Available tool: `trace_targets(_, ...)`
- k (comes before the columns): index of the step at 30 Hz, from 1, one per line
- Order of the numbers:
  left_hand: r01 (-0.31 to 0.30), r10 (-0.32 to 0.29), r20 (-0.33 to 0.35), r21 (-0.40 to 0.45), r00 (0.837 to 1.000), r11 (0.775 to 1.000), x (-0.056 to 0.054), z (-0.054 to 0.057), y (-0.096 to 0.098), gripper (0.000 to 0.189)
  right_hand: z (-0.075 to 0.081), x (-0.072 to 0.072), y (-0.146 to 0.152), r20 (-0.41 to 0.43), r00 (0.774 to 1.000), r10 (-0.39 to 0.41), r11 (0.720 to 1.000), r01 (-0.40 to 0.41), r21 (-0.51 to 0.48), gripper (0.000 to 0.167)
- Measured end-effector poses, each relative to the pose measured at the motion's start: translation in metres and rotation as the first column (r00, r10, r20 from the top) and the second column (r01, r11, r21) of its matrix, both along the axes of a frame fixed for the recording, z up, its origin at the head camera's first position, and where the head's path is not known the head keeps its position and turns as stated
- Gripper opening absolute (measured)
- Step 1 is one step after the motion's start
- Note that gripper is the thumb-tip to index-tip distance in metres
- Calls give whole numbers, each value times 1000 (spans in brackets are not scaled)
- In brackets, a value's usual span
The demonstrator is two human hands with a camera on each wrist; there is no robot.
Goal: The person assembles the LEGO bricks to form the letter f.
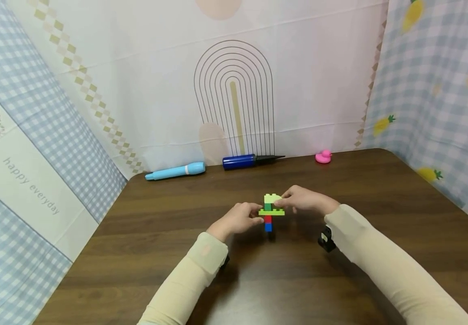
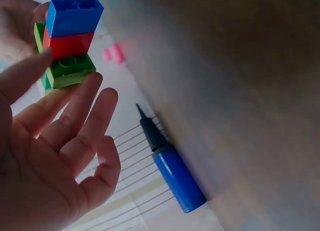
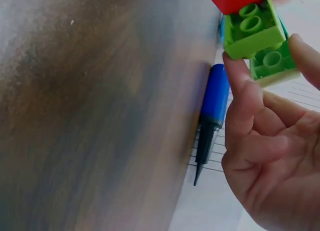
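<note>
A small tower of toy building bricks stands upright between the two hands in the head view. A blue brick (image 1: 268,227) is at its foot, under a red brick (image 1: 268,219). Across these lies a long lime-green brick (image 1: 277,212), then a dark green brick (image 1: 267,206) and a pale yellow-green brick (image 1: 272,197) on top. My left hand (image 1: 238,218) pinches the tower from the left, its thumb by the red brick and fingertips at the lime-green one. From the right, my right hand (image 1: 304,198) pinches the overhanging end of the top brick.
Along the back edge of the brown wooden table (image 1: 156,234) lie a light blue pen-shaped toy (image 1: 174,171), a dark blue pump (image 1: 238,161) with a black pointed nozzle, and a pink rubber duck (image 1: 323,157). Cloth hangs (image 1: 156,67) behind and at both sides.
</note>
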State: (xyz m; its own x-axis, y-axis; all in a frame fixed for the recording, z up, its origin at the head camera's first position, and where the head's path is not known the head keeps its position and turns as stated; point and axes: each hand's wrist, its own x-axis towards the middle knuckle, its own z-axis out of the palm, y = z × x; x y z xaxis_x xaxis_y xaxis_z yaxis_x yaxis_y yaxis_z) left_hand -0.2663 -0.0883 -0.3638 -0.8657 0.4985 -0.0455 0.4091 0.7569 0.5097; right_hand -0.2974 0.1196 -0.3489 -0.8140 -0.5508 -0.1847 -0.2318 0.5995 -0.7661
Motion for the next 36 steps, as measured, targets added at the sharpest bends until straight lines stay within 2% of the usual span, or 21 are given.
trace_targets(6,20,-46,-144,-176,988,984,-3,-9,3,10,-10,-8,-11,84,996,-34,999,31,40,30)
trace_targets(9,21,-57,-156,-222,986,975,-5,-11,4,5,-14,-9,-16,113,991,-71,997,66,50,32)
trace_targets(14,-13,-25,-136,-273,990,962,-6,-9,5,5,-16,-7,-23,107,990,-87,993,78,85,34)
trace_targets(20,-44,8,-124,-292,992,956,-8,-9,6,9,-18,-6,-24,87,993,-85,993,77,85,29)
trace_targets(26,-55,21,-116,-299,993,953,-11,-10,8,14,-17,-6,-21,68,993,-93,986,83,142,31)
trace_targets(29,-58,28,-103,-297,994,953,-10,-9,7,19,-15,-7,-19,67,994,-87,987,77,141,27)
trace_targets(32,-50,30,-78,-274,997,960,-8,-8,2,24,-11,-7,-14,47,996,-73,988,66,141,25)
trace_targets(36,-59,46,-62,-229,997,972,-4,-7,-17,26,-1,-8,-3,37,997,-72,988,66,140,28)
